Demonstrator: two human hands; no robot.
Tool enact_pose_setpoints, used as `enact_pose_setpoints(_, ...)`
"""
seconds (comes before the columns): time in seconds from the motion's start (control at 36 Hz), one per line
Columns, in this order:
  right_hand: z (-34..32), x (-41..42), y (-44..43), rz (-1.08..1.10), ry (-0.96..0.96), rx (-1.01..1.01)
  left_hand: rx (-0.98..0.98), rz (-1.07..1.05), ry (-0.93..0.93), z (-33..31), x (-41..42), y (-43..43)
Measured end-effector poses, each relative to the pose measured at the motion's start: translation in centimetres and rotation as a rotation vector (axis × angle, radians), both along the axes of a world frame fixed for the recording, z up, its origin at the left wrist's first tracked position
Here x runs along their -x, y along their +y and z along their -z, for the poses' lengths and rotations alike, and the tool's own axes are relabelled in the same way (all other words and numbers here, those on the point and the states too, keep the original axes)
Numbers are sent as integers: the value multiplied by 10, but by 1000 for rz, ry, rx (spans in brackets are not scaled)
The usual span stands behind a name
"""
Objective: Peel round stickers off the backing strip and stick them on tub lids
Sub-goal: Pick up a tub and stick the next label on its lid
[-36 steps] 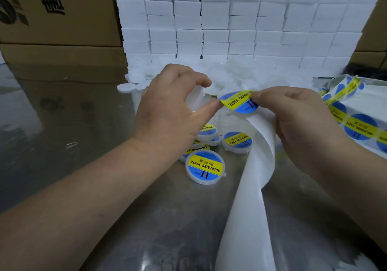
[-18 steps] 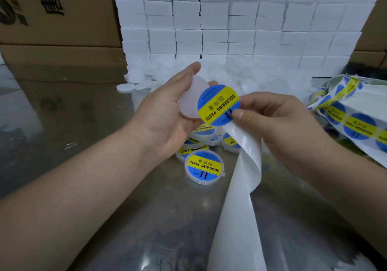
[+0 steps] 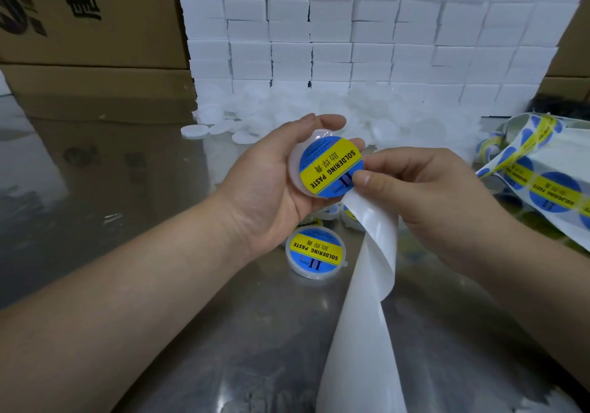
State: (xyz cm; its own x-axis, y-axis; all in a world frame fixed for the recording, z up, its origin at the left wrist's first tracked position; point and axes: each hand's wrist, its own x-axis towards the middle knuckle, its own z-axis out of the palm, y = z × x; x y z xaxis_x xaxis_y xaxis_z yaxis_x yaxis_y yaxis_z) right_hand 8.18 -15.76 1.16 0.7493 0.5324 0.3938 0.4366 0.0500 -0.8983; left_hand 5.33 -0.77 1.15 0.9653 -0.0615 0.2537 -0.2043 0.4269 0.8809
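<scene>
**Round blue-and-yellow paper sticker (image 3: 330, 166) meets translucent white plastic tub lid (image 3: 294, 170)**

The left hand (image 3: 265, 189) cradles the tub lid above the shiny metal table (image 3: 271, 333), with its fingers curled round the far rim and the lid's face tilted toward the camera. The sticker covers nearly all of that face, leaving a thin white crescent of lid showing on the left. The right hand (image 3: 424, 195) pinches the sticker's lower right edge under the thumb (image 3: 362, 178). The glossy white backing strip (image 3: 367, 285) hangs from the same grip down to the table.

To do this step well, I judge the crescent should first be checked for evenness. Then smooth from the left edge toward the pinched edge so no air is trapped, releasing the thumb last. Whether the left part already adheres cannot be told.

Room to move is fair. A labelled white tub (image 3: 314, 251) lies on the table just below the hands, with others partly hidden behind them. The heap of bare white lids (image 3: 287, 109) sits beyond, and the strip of unpeeled stickers (image 3: 549, 189) lies to the right. The hanging backing strip could brush the finished tubs.
</scene>
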Motion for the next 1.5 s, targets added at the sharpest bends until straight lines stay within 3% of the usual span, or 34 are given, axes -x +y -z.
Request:
enact_pose_setpoints(0.44, 1, 0, 0, 41, -18, 44, -179, -64, -59, 4, 3, -5)
enact_pose_setpoints(1.31, 0, 1, 1, 158, -17, 108, -294, -152, -83, 4, 6, -7)
enact_pose_setpoints(1.5, 0, 3, 3, 186, -30, 139, -517, -289, -224, 6, 8, -9)
